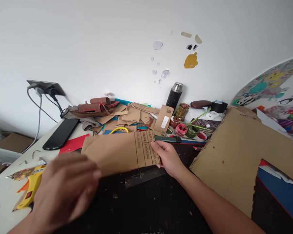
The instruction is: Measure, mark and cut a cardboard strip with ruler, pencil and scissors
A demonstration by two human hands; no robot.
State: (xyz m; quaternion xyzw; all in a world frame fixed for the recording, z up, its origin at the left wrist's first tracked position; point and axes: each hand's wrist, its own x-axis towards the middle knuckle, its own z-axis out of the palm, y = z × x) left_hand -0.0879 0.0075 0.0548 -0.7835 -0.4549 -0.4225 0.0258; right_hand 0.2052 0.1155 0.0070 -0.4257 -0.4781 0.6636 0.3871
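A strip of brown cardboard (119, 151) with printed lettering near its right end is held up above the black work surface (136, 208). My right hand (167, 157) grips that right end, with the thumb on the front face. My left hand (68, 187) is smeared by motion in front of the strip's lower left corner. Its fingers look bent, but whether they touch the cardboard I cannot tell. Just behind my right hand lies a dark green utility knife (169, 139). The yellow hot glue gun (30, 188) rests left of my left hand.
Cardboard scraps (132, 115), a model boat (95, 109) and a black thermos (175, 96) line the wall. Open paint jars (182, 130) stand behind my right hand. A large cardboard sheet (227, 156) leans at right. A black phone-like slab (61, 134) lies left.
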